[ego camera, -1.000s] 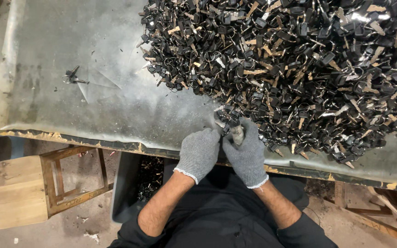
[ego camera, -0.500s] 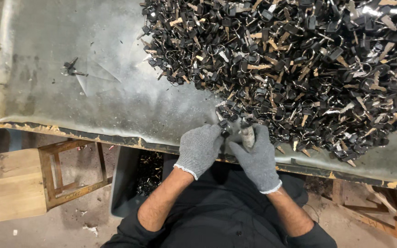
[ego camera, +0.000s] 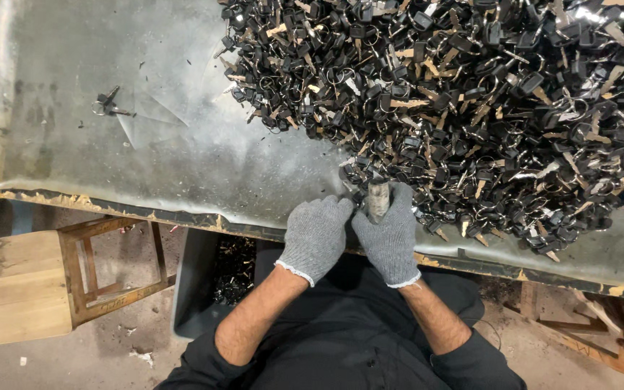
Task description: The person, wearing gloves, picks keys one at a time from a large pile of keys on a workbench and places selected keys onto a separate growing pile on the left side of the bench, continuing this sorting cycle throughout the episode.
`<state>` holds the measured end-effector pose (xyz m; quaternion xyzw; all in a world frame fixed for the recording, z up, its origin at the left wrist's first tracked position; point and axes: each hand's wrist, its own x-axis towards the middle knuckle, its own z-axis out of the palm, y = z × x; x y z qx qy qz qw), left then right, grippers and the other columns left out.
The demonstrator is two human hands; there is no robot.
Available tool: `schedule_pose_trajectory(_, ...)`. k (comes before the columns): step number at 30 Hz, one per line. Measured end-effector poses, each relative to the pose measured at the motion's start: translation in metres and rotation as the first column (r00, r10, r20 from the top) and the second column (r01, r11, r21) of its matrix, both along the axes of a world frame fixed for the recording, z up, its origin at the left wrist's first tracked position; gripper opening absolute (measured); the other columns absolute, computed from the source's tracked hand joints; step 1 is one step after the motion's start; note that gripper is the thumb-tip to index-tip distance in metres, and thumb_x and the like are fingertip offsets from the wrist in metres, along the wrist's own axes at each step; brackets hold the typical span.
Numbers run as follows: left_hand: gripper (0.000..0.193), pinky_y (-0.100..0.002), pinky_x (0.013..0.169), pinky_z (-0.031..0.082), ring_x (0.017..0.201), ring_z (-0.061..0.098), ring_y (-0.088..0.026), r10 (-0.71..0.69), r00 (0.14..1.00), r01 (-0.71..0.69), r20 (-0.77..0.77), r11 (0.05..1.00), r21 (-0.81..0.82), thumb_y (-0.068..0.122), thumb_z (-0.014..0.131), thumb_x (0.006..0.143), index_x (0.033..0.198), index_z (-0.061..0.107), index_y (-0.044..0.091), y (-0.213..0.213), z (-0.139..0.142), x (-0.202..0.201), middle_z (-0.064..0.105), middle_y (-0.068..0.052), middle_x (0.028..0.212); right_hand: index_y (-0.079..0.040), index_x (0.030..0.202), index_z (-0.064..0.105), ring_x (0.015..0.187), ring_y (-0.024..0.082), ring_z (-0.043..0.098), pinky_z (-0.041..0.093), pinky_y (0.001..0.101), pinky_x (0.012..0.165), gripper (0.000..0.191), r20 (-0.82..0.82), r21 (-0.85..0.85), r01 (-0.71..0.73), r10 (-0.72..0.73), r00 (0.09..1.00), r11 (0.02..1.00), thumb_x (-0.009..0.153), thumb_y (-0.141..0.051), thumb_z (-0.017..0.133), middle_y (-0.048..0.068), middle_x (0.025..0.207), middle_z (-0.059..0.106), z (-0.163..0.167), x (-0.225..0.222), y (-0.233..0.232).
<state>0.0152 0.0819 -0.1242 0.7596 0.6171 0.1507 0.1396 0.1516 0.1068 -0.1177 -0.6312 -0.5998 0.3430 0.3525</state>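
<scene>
While both gloved hands meet at the near edge of the worktop (ego camera: pixel 146 155), the work looks to be done at the tip of a short grey cylindrical tool (ego camera: pixel 378 198), so the judgement is that it goes best with the tool kept upright and steady and only one set of keys fed to it at a time, clear of the heap.

The right hand (ego camera: pixel 391 235) is closed around the lower part of that tool, fingers wrapped snugly, its upper end showing above the glove. The left hand (ego camera: pixel 317 235) sits just beside it, touching it at the knuckles, fingers curled inward towards the tool; whether it pinches a key or only braces cannot be told, as the fingertips are hidden.

Just beyond the grip, touching the tool's far side, begins the big pile of black-headed keys (ego camera: pixel 464 94) on rings, spreading up and to the right. Well off to the left of the grip lies a lone key bunch (ego camera: pixel 107 105). Below the grip, under the worktop edge, a dark bin (ego camera: pixel 207 282) holds more dark pieces, with a wooden stool (ego camera: pixel 19 285) further left.
</scene>
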Motion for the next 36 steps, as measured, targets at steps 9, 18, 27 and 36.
schedule_pose_trajectory(9,0.018,-0.052,0.064,0.053,0.074,0.07,-0.037,0.142,0.971,-0.108,0.193,0.978,-0.178,0.026,0.068,0.089,0.083,0.07,0.009,0.006,0.007,-0.008,0.069,-0.013,0.077,-0.002,0.117,0.056,0.076,0.026,0.071,0.059,0.0401,0.065,0.039,0.18,-0.102,-0.327,0.341,0.923,0.94,0.089,-0.021,0.075,0.015,0.09,0.067,0.004,0.042,-0.017)
schedule_pose_trajectory(18,0.019,-0.055,0.075,0.056,0.083,0.072,-0.041,-0.136,0.989,0.108,-0.049,0.917,-0.385,0.021,0.06,0.086,0.09,0.075,0.008,0.033,0.017,-0.018,0.074,-0.018,0.085,0.001,0.135,0.055,0.074,0.027,0.069,0.057,0.0381,0.057,0.055,0.764,0.012,-0.62,0.393,0.512,0.785,0.085,-0.016,0.069,0.011,0.086,0.062,-0.001,0.046,-0.008)
schedule_pose_trajectory(27,0.022,-0.058,0.073,0.055,0.08,0.073,-0.04,-0.206,0.977,0.174,-0.046,0.908,-0.38,0.018,0.057,0.086,0.092,0.077,0.011,0.039,0.014,-0.019,0.073,-0.019,0.084,-0.006,0.103,0.056,0.066,0.023,0.069,0.055,0.0364,0.05,0.017,0.916,-0.044,-0.571,0.261,0.306,0.82,0.092,-0.017,0.063,0.008,0.078,0.062,-0.003,0.023,-0.019)
schedule_pose_trajectory(36,0.016,-0.052,0.069,0.055,0.079,0.072,-0.037,0.028,0.999,-0.017,0.034,0.962,-0.274,0.02,0.064,0.088,0.086,0.075,0.01,0.02,0.015,-0.012,0.073,-0.016,0.079,0.004,0.13,0.05,0.079,0.043,0.07,0.055,0.0529,0.067,0.042,0.339,-0.262,-0.522,0.584,0.738,0.812,0.1,-0.024,0.058,0.026,0.086,0.07,0.011,0.043,0.003)
